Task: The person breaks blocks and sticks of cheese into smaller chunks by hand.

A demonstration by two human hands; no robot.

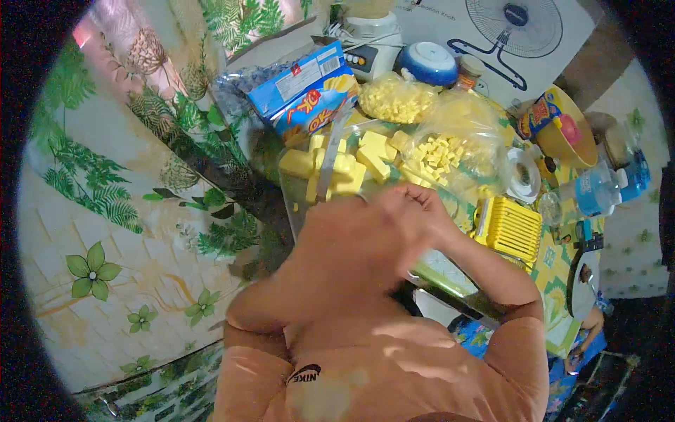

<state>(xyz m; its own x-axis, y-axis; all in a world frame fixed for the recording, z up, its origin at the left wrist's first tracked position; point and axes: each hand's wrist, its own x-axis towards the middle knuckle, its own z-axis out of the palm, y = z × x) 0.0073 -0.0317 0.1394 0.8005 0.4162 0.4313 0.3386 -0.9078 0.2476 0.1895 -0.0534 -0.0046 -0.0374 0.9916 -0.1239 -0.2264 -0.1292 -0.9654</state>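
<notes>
My left hand (327, 221) is closed at the near side of the tray, blurred by motion, with a knife (329, 158) whose blade points up and away; its handle is hidden. Close by on the right, my right hand (420, 204) has its fingers curled together; I cannot make out what is in them. Beyond both hands, large pale yellow blocks (344, 172), which look like cheese, lie in a clear tray (287, 200). Small yellow cubes (439, 156) sit to their right, partly under clear plastic.
Behind the tray are a blue snack box (299, 88), a bag of yellow cubes (397, 98), a blue bowl (429, 63) and a blender base (373, 46). On the right stand a yellow slotted basket (510, 228), a tape roll (522, 174) and a plastic bottle (598, 191).
</notes>
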